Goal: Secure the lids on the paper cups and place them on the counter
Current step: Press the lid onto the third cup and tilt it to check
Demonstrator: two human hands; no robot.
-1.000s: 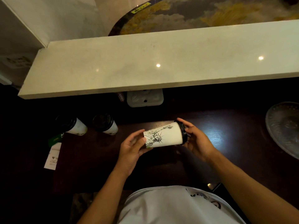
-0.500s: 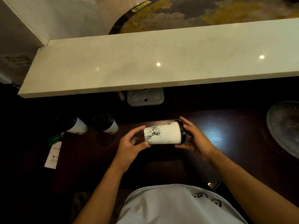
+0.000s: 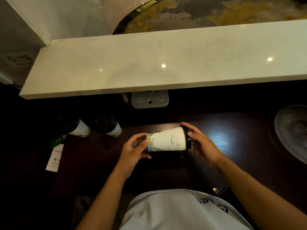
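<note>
A: From the head camera, what bounds the work area?

B: A pale stone counter runs across the upper half, its front edge overhanging a dark wooden table. Under that edge sits a white square holder, partly tucked beneath the overhang.

A: And the free room?

B: The table is bare to the right of the hands, up to a glass plate cut off by the right border. To the left stand two lidded cups, close together and well apart from the hands. Past them lies a white paper slip with a green card just above it. The counter top itself carries nothing but light reflections.

A: Where is the cup being worked on?

B: The paper cup is held on its side above the table, between both hands, bottom to the left, mouth to the right, slightly tilted up at the right. A black lid sits on its mouth. Whether it is fully seated I cannot tell.

A: The left hand?

B: The left hand cups the bottom end, fingers loosely curled, thumb and fingertips touching the base rim.

A: The right?

B: The right hand wraps the lid end, fingers spread around the black rim, thumb against the lid's face, index finger over the top.
</note>
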